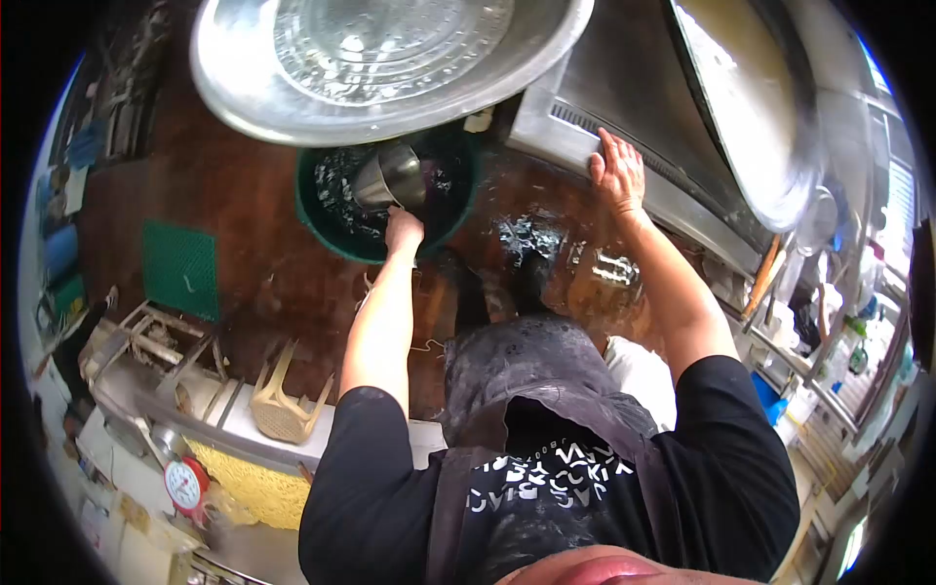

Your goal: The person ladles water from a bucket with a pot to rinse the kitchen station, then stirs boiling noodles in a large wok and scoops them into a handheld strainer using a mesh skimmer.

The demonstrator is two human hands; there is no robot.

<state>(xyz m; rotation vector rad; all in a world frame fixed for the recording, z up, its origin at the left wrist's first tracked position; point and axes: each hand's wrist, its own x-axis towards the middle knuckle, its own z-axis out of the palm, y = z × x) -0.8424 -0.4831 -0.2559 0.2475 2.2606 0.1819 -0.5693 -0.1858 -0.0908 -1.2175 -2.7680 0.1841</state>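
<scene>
Low over the dark green tub (pixel 310 210), my left hand (pixel 403 231) is closed on a metal dipper (pixel 402 175). The dipper's shiny cup is tilted inside the tub, among dark, glinting water. Its handle is mostly hidden by my fingers. My right hand (pixel 620 177) lies with outstretched fingers on the edge of a stainless steel unit (pixel 585 132), beside a vented strip, and holds nothing. Above the tub, a wide metal basin (pixel 263 117) with a ringed, wet-looking bottom covers the tub's far rim.
Wet brown floor (pixel 253 224) surrounds the tub. A green mat (pixel 181 270) lies to the left, near a beige plastic stool (pixel 283 405). A red dial scale (pixel 185 485) stands by a mass of yellow strands (pixel 249 486). A large pale-filled vessel (pixel 751 88) is at upper right.
</scene>
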